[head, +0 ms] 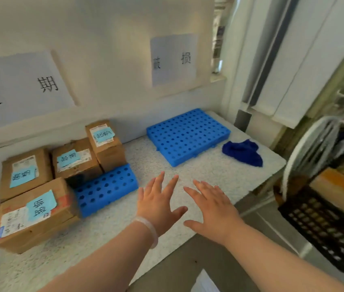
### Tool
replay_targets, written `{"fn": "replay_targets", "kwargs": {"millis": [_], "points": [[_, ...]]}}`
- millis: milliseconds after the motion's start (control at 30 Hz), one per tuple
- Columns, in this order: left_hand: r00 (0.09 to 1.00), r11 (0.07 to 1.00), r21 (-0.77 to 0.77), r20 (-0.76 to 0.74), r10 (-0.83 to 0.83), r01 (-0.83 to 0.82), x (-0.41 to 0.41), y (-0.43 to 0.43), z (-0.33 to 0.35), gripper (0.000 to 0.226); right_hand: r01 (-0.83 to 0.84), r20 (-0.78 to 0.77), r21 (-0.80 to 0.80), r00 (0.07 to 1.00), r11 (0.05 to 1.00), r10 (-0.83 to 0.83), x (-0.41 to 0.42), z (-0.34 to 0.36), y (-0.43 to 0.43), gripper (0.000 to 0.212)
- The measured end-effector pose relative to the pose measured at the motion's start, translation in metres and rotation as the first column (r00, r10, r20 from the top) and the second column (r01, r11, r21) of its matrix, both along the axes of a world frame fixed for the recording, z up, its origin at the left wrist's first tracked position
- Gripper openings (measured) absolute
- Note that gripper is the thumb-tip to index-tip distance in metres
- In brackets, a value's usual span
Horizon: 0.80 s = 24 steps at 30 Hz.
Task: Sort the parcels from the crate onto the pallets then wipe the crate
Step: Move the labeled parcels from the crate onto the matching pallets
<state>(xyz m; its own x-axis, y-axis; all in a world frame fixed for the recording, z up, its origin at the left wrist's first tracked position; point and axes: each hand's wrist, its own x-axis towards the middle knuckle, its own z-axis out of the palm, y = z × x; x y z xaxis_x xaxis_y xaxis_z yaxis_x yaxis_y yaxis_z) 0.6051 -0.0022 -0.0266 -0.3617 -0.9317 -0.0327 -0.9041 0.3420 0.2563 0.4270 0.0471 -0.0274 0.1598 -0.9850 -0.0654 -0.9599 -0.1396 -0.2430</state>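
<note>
Speckled table [198,171] carried two blue pallets: left pallet [105,190], beside the left hand [158,205], bore four parcels [26,173]; right pallet [188,135], beyond the fingertips [175,178], lay bare. Right hand [213,209] also spread, empty. One black crate [325,226] sat rightward, holding a box.

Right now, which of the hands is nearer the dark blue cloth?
Right. The right hand hovers open, below-left of the dark blue cloth; the left hand is farther left, beside the parcel-loaded pallet.
</note>
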Motion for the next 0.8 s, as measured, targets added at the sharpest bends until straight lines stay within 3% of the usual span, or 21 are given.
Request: {"fn": "replay_targets", "kwargs": {"millis": [133,333,567,800], "points": [[0.972,0.972,-0.027,-0.020,-0.233,0.233,-0.124,0.029,0.011,0.087,0.243,-0.013,-0.045,0.970,0.969,-0.244,-0.105,0.012,0.067,0.083],[0.862,0.867,-0.028,-0.086,-0.499,0.498,-0.266,0.091,0.018,0.090,0.525,-0.007,-0.076,0.850,0.847,-0.527,-0.215,0.018,0.162,0.082],[0.754,0.759,-0.036,-0.087,-0.651,0.650,-0.361,0.113,0.013,0.088,0.727,0.042,-0.009,0.686,0.686,-0.726,-0.282,0.005,0.215,0.083],[0.667,0.668,0.021,-0.089,-0.740,0.744,-0.447,0.084,-0.009,0.084,0.827,0.055,0.062,0.556,0.558,-0.829,-0.348,-0.007,0.200,0.082]]}}
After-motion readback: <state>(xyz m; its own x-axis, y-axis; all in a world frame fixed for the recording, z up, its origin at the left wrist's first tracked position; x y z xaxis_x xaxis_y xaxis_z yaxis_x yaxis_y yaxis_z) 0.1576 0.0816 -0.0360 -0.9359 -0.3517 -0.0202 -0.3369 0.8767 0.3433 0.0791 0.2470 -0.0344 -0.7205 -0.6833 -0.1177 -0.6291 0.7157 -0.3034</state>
